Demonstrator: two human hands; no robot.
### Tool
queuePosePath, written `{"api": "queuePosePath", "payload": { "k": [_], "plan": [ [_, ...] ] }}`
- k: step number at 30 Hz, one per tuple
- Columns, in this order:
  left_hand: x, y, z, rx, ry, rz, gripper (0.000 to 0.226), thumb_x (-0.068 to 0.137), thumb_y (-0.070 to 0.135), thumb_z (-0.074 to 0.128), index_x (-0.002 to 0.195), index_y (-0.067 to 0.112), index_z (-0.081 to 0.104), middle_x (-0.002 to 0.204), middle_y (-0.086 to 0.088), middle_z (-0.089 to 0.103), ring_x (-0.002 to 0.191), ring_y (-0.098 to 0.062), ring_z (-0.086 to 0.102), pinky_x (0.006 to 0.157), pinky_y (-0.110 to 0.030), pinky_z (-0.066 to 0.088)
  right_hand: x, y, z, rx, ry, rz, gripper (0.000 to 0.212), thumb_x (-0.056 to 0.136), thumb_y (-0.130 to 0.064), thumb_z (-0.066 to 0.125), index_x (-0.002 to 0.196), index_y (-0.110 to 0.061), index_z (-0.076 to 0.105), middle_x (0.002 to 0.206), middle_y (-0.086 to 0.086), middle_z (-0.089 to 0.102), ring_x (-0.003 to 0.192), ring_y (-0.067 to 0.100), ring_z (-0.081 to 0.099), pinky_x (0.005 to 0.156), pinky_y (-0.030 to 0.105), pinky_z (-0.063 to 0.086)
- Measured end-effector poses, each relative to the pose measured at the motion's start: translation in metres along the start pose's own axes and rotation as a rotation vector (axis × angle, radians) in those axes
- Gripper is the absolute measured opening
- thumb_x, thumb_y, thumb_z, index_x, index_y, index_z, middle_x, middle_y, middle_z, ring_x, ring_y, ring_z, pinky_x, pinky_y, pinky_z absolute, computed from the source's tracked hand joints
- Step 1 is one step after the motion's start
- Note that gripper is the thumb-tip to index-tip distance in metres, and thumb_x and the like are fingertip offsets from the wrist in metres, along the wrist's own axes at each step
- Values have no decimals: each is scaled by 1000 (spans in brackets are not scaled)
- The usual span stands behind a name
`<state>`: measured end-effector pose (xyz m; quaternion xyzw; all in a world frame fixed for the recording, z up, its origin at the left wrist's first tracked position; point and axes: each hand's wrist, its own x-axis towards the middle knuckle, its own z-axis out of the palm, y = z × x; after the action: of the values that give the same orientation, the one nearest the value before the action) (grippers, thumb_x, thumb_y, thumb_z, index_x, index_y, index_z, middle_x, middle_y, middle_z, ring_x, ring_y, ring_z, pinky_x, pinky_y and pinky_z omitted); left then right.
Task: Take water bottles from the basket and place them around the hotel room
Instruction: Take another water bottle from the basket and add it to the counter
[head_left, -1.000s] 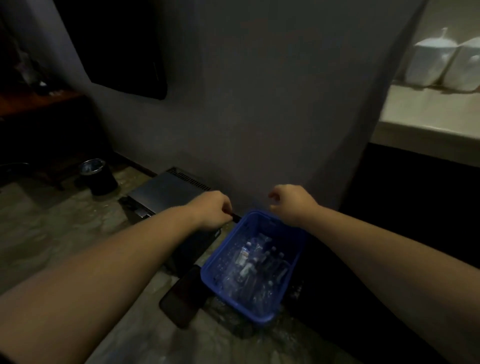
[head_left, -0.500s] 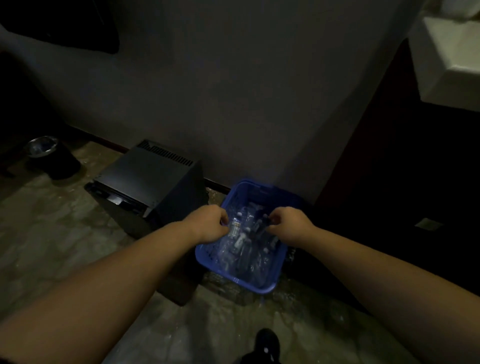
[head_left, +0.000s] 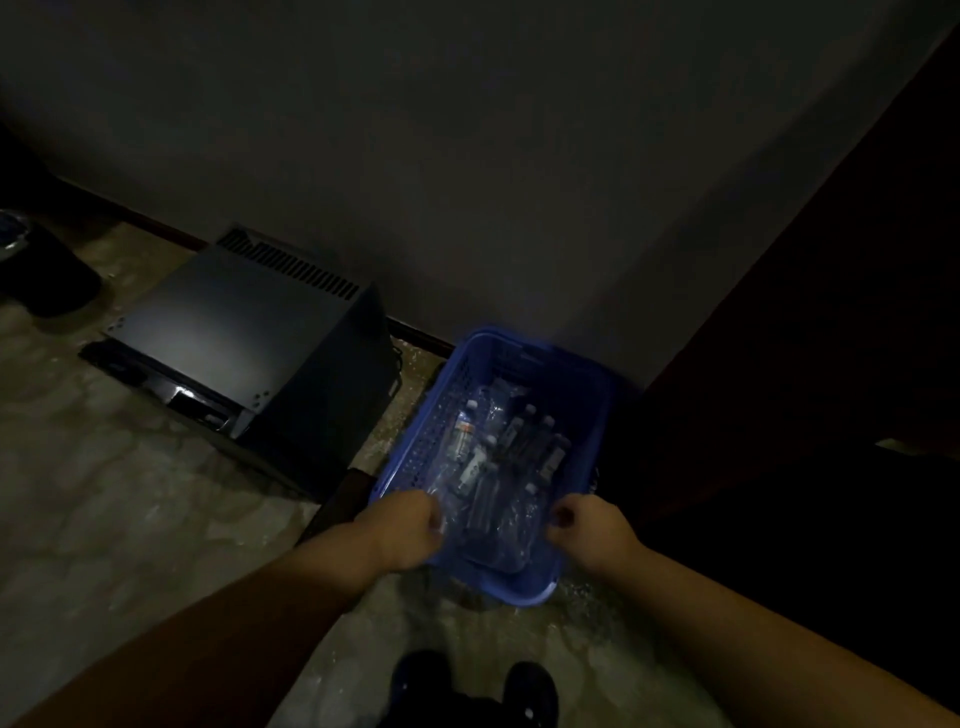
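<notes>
A blue plastic basket stands on the floor against the wall, with several clear water bottles lying inside. My left hand is at the basket's near left rim, its fingers curled over the edge. My right hand grips the near right rim in the same way. Neither hand holds a bottle. The room is dim, and the bottles under my hands are hard to make out.
A black mini fridge stands just left of the basket, against the wall. A dark bin sits at the far left. Dark furniture fills the right side. My shoes are on the stone floor below the basket.
The view has dropped closer to the floor. Both hands have come lower and toward the basket's near end. The shelf with white containers has left the view.
</notes>
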<state>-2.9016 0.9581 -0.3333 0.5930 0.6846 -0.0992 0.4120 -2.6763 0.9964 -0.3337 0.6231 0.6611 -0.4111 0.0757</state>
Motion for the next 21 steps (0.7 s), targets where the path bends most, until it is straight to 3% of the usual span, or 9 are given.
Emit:
{"api": "queuePosePath", "payload": {
  "k": [5,9,11,12,15,17,19,21],
  "plan": [
    [85,-39,28,-24,-4,1,16,86,26,56,96,17,65,103,-4,67,95,-17,62,83,-29,49,72,19,63,73,-61,53,21,84,-22,59,91,-3,65,96,14,69,90,23,64,71,29,45],
    [177,-70,81,-8,-96,44,20,86,27,55,96,13,65,102,-6,65,99,-21,62,82,-29,47,149,49,134,143,-124,26,15,83,-17,60,70,-22,55,69,-5,55,80,14,55,65,21,38],
    [226,-83,113,32,-100,36,23,87,28,54,99,12,65,108,-10,66,103,-25,62,89,-33,48,191,67,168,158,-121,53,4,82,-17,62,85,-17,64,80,-1,59,83,15,56,68,22,41],
    [251,-90,131,57,-93,24,25,86,27,54,103,12,63,113,-11,65,106,-26,60,91,-35,48,215,78,185,153,-115,74,12,82,-18,62,93,-14,66,86,2,61,84,17,57,69,23,42],
    [326,-111,182,88,-92,-2,33,85,27,54,113,11,61,122,-13,61,114,-29,58,96,-37,47,291,114,232,155,-111,94,6,87,-16,59,87,-11,63,91,6,63,92,21,58,74,27,45],
    [373,-124,214,91,-86,23,33,84,27,53,112,10,61,122,-15,62,113,-30,59,95,-38,48,338,135,258,165,-103,138,10,88,-15,57,80,-10,59,90,9,60,88,22,58,68,23,43],
    [413,-132,241,82,-60,39,32,85,27,54,111,10,61,121,-16,62,113,-32,59,95,-40,49,374,152,282,208,-85,165,18,87,-18,59,72,-12,53,78,5,54,75,17,54,52,20,37],
    [446,-135,265,36,-39,44,31,85,24,56,109,5,60,118,-20,63,110,-34,60,93,-39,50,399,164,302,236,-59,165,10,85,-22,61,88,-13,59,81,5,59,79,16,54,46,17,32]
  ]
}}
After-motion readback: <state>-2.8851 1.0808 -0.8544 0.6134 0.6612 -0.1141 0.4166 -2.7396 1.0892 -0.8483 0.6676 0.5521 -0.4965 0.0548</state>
